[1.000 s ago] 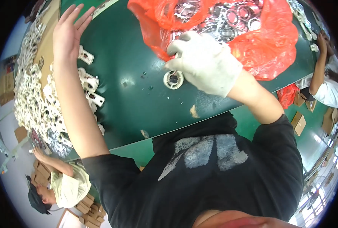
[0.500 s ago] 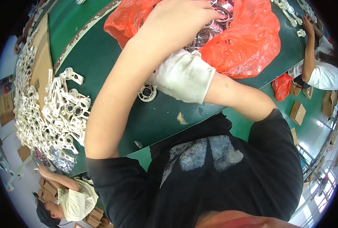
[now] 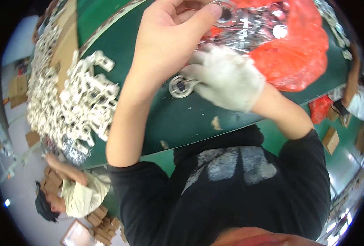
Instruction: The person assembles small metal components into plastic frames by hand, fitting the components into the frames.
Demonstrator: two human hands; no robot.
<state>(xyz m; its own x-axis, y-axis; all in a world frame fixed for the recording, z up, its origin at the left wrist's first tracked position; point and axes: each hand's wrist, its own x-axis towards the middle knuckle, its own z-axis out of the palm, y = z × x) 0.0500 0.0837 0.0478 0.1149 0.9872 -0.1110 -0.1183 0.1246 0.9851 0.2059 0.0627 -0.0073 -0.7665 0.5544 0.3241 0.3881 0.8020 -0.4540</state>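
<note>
My bare left hand pinches a shiny ring-shaped metal part between thumb and fingers, over the left side of an open red plastic bag. Inside the bag lie several shiny metal ring parts. Just below it, my right hand wears a whitish work glove, its fingers bent and blurred. They close on the short arm of a white plastic part with a round ringed head, which is at the table surface; the glove hides the rest of that arm.
A large heap of white plastic parts covers the left of the dark green table, by a cardboard sheet. More white parts lie far right. Co-workers sit at lower left and right. Cardboard boxes stand on the floor.
My left hand has come back out of the bag with a metal ring. The gloved hand, earlier partly hidden under my left forearm, now shows beside it. The whole view has shifted.
</note>
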